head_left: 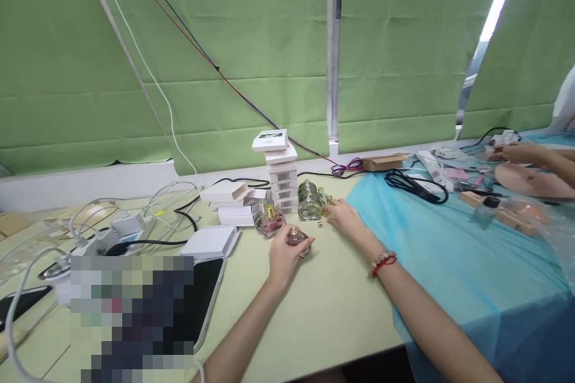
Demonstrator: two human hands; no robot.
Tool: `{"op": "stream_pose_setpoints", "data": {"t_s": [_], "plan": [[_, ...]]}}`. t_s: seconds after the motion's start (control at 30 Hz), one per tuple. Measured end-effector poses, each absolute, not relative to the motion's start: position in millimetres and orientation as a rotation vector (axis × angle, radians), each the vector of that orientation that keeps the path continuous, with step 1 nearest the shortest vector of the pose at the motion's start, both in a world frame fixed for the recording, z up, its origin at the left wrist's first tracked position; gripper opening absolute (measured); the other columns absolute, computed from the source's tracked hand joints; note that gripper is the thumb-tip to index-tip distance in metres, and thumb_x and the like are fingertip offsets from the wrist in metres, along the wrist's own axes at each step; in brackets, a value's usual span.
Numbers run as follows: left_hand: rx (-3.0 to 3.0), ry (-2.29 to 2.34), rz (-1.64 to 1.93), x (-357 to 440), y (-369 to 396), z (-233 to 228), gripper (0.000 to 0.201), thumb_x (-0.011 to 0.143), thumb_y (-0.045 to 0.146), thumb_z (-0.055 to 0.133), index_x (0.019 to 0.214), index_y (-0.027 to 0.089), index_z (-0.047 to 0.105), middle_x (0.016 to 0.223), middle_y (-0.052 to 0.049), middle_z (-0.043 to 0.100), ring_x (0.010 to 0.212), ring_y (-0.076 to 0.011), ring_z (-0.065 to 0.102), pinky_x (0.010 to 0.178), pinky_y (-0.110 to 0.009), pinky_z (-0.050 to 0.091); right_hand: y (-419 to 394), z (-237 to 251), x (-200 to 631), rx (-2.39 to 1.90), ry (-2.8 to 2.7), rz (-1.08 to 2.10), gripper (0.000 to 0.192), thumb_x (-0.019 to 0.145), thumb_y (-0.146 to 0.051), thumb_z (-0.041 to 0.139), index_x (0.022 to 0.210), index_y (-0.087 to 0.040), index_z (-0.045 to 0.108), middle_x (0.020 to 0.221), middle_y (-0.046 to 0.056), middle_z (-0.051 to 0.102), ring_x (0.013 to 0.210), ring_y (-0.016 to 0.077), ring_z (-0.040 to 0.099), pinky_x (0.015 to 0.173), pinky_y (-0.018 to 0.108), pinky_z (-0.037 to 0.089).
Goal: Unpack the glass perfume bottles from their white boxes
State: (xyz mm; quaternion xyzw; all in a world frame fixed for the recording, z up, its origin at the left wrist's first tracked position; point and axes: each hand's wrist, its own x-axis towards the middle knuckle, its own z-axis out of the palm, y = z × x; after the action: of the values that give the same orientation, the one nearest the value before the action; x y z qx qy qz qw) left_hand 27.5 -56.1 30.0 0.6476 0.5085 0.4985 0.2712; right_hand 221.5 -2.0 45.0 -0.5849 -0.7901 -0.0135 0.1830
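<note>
Bare table (323, 311) in front of both hands lies open; behind them a stack of white boxes (281, 176) and glass bottles (309, 200) block the way; cables (148, 215) and a tablet (209, 287) crowd the left; blue cloth (449, 263) on the right stays mostly free

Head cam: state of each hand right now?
Left hand: closed around a small glass bottle on the table.
Right hand: fingers extended, touching small gold caps beside a green bottle; grip cannot be told.
</note>
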Motion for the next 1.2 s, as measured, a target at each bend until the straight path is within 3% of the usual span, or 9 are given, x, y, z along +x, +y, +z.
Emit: {"op": "stream_pose_setpoints", "data": {"t_s": [0.1, 0.2, 0.43, 0.77, 0.97, 1.2], "plan": [[1.715, 1.248, 1.346, 28, -57, 29, 0.033, 0.061, 0.041, 0.071, 0.079, 0.019, 0.055, 0.074, 0.001, 0.061, 0.063, -0.0130, 0.057, 0.058, -0.023, 0.046, 0, 43, 222, -1.616, -2.251, -0.057, 0.016, 0.082, -0.018, 0.056, 0.093, -0.020, 0.067, 0.109, 0.009, 0.061, 0.106, 0.0231, 0.049, 0.084, 0.032, 0.041], [1.690, 1.187, 1.333, 29, -59, 30, 0.034, 0.062, 0.040, 0.070, 0.083, 0.019, 0.053, 0.076, 0.001, 0.060, 0.065, -0.0129, 0.058, 0.060, -0.024, 0.047, 2, 38, 223, -1.615, -2.262, 0.039, 0.014, 0.085, -0.018, 0.052, 0.084, -0.018, 0.066, 0.098, 0.009, 0.064, 0.098, 0.0195, 0.054, 0.081, 0.028, 0.040], [1.704, 1.212, 1.403, 30, -65, 31, 0.026, 0.069, 0.039, 0.065, 0.078, 0.018, 0.053, 0.074, 0.000, 0.059, 0.065, -0.0120, 0.057, 0.060, -0.023, 0.047, 8, 24, 231, -1.475, -2.133, 0.223, 0.029, 0.078, -0.003, 0.046, 0.100, -0.016, 0.061, 0.106, 0.008, 0.062, 0.096, 0.0152, 0.057, 0.082, 0.024, 0.040], [1.767, 1.283, 1.390, 30, -65, 29, 0.021, 0.071, 0.037, 0.061, 0.074, 0.018, 0.053, 0.071, 0.001, 0.056, 0.060, -0.0103, 0.054, 0.058, -0.021, 0.045, 11, 23, 234, -1.371, -2.000, 0.371, 0.036, 0.070, 0.002, 0.045, 0.098, -0.016, 0.060, 0.102, 0.007, 0.059, 0.080, 0.0117, 0.058, 0.076, 0.024, 0.045], [1.883, 1.323, 1.423, 30, -63, 34, 0.016, 0.071, 0.033, 0.060, 0.070, 0.018, 0.053, 0.071, 0.001, 0.055, 0.066, -0.0118, 0.054, 0.063, -0.023, 0.044, 10, 30, 234, -1.352, -1.892, 0.250, 0.030, 0.076, -0.005, 0.045, 0.099, -0.018, 0.061, 0.105, 0.006, 0.060, 0.096, 0.0166, 0.057, 0.085, 0.029, 0.043], [1.848, 1.332, 1.408, 28, -63, 36, 0.018, 0.072, 0.034, 0.059, 0.071, 0.018, 0.052, 0.071, 0.001, 0.053, 0.065, -0.0117, 0.052, 0.061, -0.022, 0.043, 39, 64, 236, -1.583, -1.886, 0.199, 0.036, 0.071, -0.003, 0.053, 0.100, -0.020, 0.065, 0.110, 0.006, 0.061, 0.105, 0.0193, 0.054, 0.090, 0.032, 0.039]]}}
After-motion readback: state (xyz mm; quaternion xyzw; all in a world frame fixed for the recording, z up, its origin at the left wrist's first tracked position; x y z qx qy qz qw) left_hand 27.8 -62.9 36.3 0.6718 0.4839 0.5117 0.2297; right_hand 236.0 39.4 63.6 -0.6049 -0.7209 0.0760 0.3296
